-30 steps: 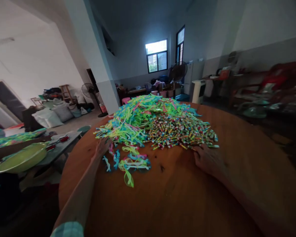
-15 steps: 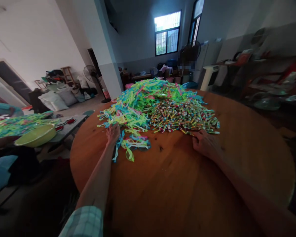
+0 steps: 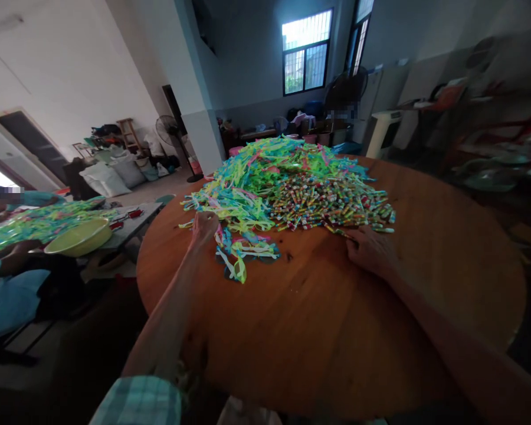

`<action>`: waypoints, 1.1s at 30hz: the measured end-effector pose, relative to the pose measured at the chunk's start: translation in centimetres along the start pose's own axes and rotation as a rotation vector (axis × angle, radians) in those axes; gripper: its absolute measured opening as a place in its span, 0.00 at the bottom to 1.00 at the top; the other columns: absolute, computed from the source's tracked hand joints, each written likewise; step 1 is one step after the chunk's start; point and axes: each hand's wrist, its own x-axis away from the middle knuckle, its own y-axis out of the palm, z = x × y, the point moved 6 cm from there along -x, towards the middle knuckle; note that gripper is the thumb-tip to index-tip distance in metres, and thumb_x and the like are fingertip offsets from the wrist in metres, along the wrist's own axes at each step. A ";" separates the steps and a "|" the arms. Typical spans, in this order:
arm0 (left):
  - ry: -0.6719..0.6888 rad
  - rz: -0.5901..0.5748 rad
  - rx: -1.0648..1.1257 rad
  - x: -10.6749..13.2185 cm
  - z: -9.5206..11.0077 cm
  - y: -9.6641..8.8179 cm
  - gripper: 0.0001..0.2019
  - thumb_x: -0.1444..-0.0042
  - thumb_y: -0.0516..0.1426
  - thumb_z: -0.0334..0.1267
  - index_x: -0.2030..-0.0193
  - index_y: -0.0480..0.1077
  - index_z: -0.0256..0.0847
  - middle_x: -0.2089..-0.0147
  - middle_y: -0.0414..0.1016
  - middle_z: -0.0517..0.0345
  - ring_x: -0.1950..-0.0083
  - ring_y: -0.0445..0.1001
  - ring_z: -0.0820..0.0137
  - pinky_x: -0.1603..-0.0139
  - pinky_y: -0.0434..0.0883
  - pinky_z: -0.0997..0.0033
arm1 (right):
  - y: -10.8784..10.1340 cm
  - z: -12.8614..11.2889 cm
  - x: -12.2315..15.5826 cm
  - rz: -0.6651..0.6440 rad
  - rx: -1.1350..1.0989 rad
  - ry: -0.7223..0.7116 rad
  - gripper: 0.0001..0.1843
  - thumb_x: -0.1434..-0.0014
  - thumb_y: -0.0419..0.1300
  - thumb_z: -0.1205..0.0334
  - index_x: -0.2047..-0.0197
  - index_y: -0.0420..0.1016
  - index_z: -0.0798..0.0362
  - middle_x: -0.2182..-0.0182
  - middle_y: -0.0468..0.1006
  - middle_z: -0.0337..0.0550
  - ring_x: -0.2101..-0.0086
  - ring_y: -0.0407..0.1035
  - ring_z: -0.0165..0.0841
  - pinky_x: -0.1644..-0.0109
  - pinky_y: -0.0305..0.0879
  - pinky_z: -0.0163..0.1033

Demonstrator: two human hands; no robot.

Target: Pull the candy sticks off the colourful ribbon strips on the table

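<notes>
A round wooden table (image 3: 318,330) carries a big heap of neon green, blue and pink plastic strips (image 3: 265,177) and, right of it, a heap of small multicoloured sticks (image 3: 331,203). My left hand (image 3: 203,227) rests at the near left edge of the strip heap, fingers curled on some strips. A small loose bunch of strips (image 3: 241,254) lies just right of that hand. My right hand (image 3: 369,251) lies on the table at the near edge of the stick heap, its fingertips touching the sticks; whether it grips one is hidden.
At the left stands a low table (image 3: 128,224) with a yellow-green bowl (image 3: 77,236) and more neon strips (image 3: 35,224); a person in blue sits beside it. Standing fans, sacks and cluttered furniture line the room behind. The near half of the round table is bare wood.
The view has shifted, so the table sits lower and further left than before. My left hand has slid right along the strip heap and curled its fingers. My right hand has barely moved.
</notes>
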 end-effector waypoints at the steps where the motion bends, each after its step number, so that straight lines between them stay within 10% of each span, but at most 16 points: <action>1: 0.050 -0.011 -0.010 0.7 0.2 -0.5 0.13 0.42 0.51 0.35 0.60 0.76 0.34 0.60 0.78 0.51 0.54 0.75 0.61 0.53 0.71 0.64 | 0.0 0.0 0.0 0.014 0.001 0.002 0.19 0.37 0.51 0.58 0.51 0.79 0.54 0.58 0.77 0.51 0.64 0.69 0.39 0.64 0.58 0.41; 12: 0.692 -0.410 -0.309 15.4 2.3 -1.0 0.19 0.39 0.49 0.29 0.44 0.71 0.42 0.41 0.72 0.50 0.39 0.66 0.60 0.40 0.67 0.57 | 0.4 0.2 -0.1 -0.018 0.005 -0.008 0.18 0.36 0.50 0.57 0.57 0.79 0.55 0.61 0.76 0.51 0.66 0.69 0.38 0.65 0.56 0.40; 21: 0.640 -0.516 -0.382 17.8 2.9 -3.2 0.17 0.37 0.53 0.38 0.42 0.68 0.43 0.43 0.71 0.49 0.42 0.67 0.58 0.42 0.67 0.55 | -0.2 -0.6 -0.7 -0.132 -0.095 -0.035 0.15 0.38 0.56 0.56 0.59 0.79 0.57 0.65 0.77 0.51 0.65 0.70 0.39 0.62 0.58 0.40; 33: 0.814 -0.527 -0.404 20.1 4.5 0.6 0.14 0.41 0.49 0.30 0.57 0.74 0.42 0.59 0.75 0.45 0.58 0.73 0.56 0.59 0.71 0.56 | -3.7 -8.2 4.7 -0.271 -0.239 -0.176 0.10 0.35 0.52 0.65 0.64 0.74 0.55 0.66 0.76 0.46 0.66 0.68 0.34 0.63 0.56 0.37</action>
